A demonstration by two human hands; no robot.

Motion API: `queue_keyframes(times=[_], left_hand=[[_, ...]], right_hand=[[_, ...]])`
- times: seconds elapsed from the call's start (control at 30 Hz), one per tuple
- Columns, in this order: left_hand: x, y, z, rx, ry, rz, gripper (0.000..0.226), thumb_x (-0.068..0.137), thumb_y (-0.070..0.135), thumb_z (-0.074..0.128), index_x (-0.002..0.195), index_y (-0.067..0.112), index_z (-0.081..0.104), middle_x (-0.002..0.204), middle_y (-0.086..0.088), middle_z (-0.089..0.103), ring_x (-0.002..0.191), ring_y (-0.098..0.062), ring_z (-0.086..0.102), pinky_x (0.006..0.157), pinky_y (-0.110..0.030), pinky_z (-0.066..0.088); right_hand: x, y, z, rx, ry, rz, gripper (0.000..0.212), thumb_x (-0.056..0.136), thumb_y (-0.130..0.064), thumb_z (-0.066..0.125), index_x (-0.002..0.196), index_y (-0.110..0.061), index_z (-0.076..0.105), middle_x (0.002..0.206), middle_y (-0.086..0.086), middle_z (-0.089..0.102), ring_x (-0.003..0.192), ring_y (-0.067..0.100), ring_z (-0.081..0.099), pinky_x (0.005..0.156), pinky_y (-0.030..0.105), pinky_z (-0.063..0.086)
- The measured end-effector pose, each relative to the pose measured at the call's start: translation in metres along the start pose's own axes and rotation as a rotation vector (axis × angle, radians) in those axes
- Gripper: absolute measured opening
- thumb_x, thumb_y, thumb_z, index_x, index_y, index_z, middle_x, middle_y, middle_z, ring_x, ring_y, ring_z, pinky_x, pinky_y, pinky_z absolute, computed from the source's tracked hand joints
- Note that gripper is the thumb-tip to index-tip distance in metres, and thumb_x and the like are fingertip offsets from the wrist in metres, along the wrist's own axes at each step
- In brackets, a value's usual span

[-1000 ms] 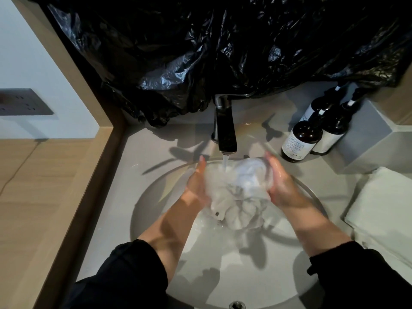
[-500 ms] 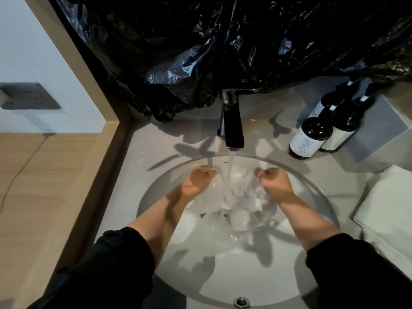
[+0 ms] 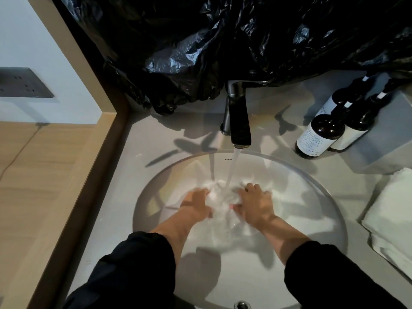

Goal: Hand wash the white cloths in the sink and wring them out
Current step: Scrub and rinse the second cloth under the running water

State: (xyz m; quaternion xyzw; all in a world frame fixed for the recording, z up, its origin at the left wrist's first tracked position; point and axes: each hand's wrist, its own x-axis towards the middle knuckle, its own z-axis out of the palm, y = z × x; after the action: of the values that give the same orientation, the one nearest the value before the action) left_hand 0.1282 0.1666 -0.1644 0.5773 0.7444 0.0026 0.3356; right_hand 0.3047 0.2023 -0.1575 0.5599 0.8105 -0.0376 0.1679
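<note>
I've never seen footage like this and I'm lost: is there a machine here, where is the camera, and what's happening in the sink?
There is no machine here, only a person's two bare hands. The camera sits on the person's head and looks down, so the arms come in from the bottom edge. The left hand and the right hand both grip a white cloth, bunched between them in the sink, under water running from the tap. The hands look slightly blurred. On the counter, to the right, stand dark bottles and folded towels. Black plastic hangs behind the tap.
</note>
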Motion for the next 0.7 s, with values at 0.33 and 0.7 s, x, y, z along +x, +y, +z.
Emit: queue_keyframes(times=[0.33, 0.7], left_hand=[[-0.017, 0.066, -0.039, -1.721, -0.298, -0.357, 0.044, 0.095, 0.046, 0.046, 0.108, 0.009, 0.067, 0.093, -0.015, 0.071, 0.086, -0.031, 0.065, 0.072, -0.037, 0.051], [-0.015, 0.038, -0.052, -0.7, 0.184, -0.095, 0.028, 0.094, 0.034, 0.055, 0.071, 0.018, 0.052, 0.076, 0.001, 0.056, 0.079, -0.018, 0.053, 0.075, -0.027, 0.042]], right_hand=[[-0.018, 0.016, -0.082, 1.536, 0.179, 0.152, 0.025, 0.099, -0.024, 0.049, 0.082, -0.011, 0.062, 0.074, -0.008, 0.063, 0.069, 0.005, 0.057, 0.065, 0.013, 0.044], [-0.006, 0.014, -0.07, 1.33, 0.162, 0.135, 0.023, 0.097, -0.024, 0.054, 0.074, -0.02, 0.056, 0.069, 0.001, 0.058, 0.064, 0.015, 0.051, 0.065, 0.03, 0.041]])
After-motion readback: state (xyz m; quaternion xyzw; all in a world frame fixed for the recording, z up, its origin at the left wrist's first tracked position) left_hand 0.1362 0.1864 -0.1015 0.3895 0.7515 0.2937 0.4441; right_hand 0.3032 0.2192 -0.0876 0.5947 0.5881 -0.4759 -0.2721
